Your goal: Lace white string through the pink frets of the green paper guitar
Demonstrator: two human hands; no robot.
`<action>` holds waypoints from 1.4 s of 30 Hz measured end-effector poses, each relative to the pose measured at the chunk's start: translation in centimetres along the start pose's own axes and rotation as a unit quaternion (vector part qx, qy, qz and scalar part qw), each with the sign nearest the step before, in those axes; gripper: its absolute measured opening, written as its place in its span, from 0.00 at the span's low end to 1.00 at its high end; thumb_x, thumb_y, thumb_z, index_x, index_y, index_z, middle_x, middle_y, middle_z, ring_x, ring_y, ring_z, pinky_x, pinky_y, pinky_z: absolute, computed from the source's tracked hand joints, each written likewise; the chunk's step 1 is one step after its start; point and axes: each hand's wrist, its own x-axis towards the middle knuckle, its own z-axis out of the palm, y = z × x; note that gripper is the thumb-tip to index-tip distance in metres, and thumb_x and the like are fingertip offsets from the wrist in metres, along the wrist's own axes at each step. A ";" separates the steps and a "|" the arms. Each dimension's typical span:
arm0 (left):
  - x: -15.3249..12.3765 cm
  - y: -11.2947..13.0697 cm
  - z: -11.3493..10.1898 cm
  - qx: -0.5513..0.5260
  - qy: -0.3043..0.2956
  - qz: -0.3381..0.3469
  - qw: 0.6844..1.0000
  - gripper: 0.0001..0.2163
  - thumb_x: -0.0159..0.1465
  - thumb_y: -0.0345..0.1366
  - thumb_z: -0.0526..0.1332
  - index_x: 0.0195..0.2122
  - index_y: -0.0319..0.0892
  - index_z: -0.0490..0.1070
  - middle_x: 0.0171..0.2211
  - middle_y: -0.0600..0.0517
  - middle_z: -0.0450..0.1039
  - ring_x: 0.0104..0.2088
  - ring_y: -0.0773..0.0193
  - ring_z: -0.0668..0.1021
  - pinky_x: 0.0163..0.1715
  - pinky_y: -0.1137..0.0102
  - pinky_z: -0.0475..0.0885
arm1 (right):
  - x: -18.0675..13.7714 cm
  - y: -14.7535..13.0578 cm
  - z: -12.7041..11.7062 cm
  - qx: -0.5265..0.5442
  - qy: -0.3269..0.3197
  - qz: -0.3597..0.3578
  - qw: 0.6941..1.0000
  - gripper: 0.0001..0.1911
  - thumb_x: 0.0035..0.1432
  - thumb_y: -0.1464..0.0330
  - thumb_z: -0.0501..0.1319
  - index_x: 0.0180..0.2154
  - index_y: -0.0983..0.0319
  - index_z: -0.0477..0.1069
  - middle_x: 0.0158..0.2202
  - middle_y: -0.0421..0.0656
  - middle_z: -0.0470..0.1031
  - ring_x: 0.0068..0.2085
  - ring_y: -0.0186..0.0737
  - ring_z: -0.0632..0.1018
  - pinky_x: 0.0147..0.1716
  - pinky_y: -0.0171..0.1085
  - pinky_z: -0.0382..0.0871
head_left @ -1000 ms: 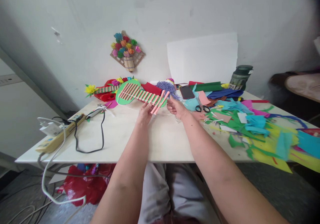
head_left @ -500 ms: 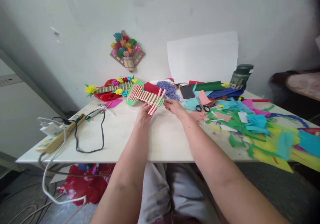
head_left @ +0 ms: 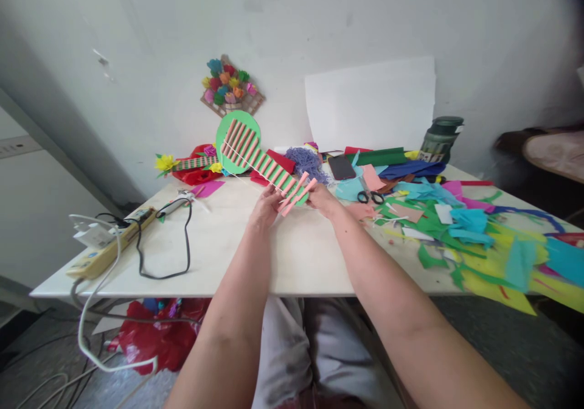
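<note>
Both hands hold a green paper guitar-shaped craft (head_left: 255, 157) above the table. Its round end points up and left, and pink rolled-paper sticks lie in a row across it, with a thin white string running along them. My left hand (head_left: 266, 207) is closed around the near lower edge, beside the crossed sticks at the narrow end. My right hand (head_left: 320, 198) pinches that narrow end from the right; its fingertips are partly hidden behind the craft.
Paper scraps (head_left: 456, 232), black-handled scissors (head_left: 370, 197), a phone (head_left: 341, 167) and a green bottle (head_left: 440, 140) lie or stand on the right. A power strip (head_left: 112, 248) with cables is on the left. Behind sit a flower-decorated craft (head_left: 196, 163) and purple shredded paper (head_left: 306, 163).
The craft has tilted up, so its round end now stands higher and shows more of its face. Both hands stay on its narrow end, the right one shifted slightly right.
</note>
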 end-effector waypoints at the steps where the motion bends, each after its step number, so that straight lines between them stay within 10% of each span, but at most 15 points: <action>1: -0.1 0.0 0.1 0.003 -0.002 -0.003 1.000 0.15 0.48 0.28 0.64 0.38 0.43 0.68 0.31 0.54 0.72 0.28 0.70 0.74 0.33 0.73 0.70 | 0.0 0.0 0.1 0.005 -0.001 -0.002 1.000 0.07 0.39 0.69 0.64 0.19 0.64 0.67 0.16 0.36 0.63 0.19 0.24 0.60 0.16 0.27 0.48; 11: -0.2 0.1 0.2 -0.010 -0.037 0.000 0.999 0.17 0.49 0.28 0.65 0.41 0.42 0.69 0.40 0.48 0.73 0.43 0.61 0.74 0.46 0.65 0.66 | 0.5 0.6 -0.4 -0.020 -0.049 -0.046 0.998 0.06 0.41 0.66 0.64 0.21 0.63 0.70 0.15 0.35 0.61 0.20 0.27 0.62 0.17 0.28 0.52; 20: -1.0 1.0 0.5 -0.049 -0.019 -0.024 0.998 0.21 0.50 0.29 0.62 0.46 0.47 0.67 0.30 0.54 0.67 0.29 0.68 0.73 0.40 0.64 0.68 | -0.1 -0.1 -0.1 -0.066 -0.107 -0.094 0.988 0.15 0.40 0.63 0.65 0.32 0.64 0.76 0.18 0.37 0.67 0.21 0.27 0.63 0.19 0.29 0.51; 42: -1.0 1.2 -0.9 -0.055 -0.017 -0.053 0.997 0.16 0.49 0.32 0.57 0.41 0.47 0.68 0.31 0.50 0.66 0.29 0.65 0.71 0.29 0.69 0.71 | -0.1 -0.5 -0.4 -0.120 -0.188 -0.125 0.967 0.13 0.44 0.64 0.64 0.33 0.64 0.77 0.17 0.37 0.68 0.20 0.26 0.63 0.20 0.30 0.53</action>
